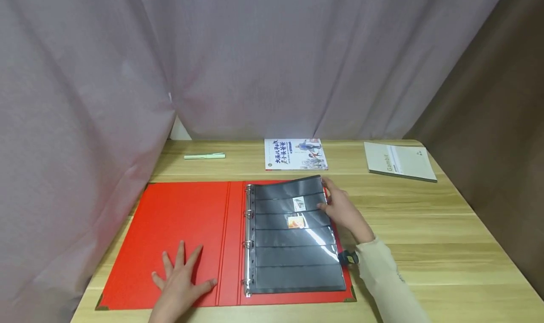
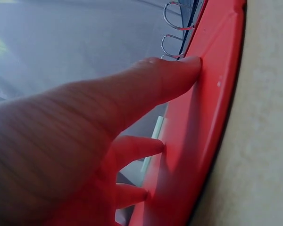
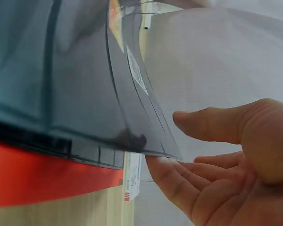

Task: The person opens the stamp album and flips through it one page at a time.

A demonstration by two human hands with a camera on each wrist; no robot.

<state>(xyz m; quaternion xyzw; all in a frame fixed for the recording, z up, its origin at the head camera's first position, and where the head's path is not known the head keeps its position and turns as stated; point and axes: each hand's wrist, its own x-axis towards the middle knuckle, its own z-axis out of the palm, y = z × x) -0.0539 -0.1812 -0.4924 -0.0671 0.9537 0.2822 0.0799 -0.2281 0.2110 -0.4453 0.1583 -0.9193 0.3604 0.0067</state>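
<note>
A red ring binder [image 1: 182,209] lies spread on the table, with metal rings [image 1: 248,243] along its middle. My left hand [image 1: 176,283] rests on the bare left cover, fingers spread and fingertips touching the red surface. On the right side is a black stock page [image 1: 293,257] with clear strips, holding a green-and-white stamp [image 1: 299,203] and an orange-yellow one [image 1: 296,222]. My right hand [image 1: 345,214] is at the page's upper right edge. In the right wrist view, its fingers [image 3: 174,181] reach under the raised page edge, while the thumb stands apart above it.
Behind the binder lie a pale green pen [image 1: 204,156], an illustrated booklet [image 1: 296,154] and, farther right, a cream Gambit notebook [image 1: 399,161]. Grey curtains [image 1: 263,68] hang along the table's back and left side. Wooden tabletop [image 1: 433,247] extends right of the binder.
</note>
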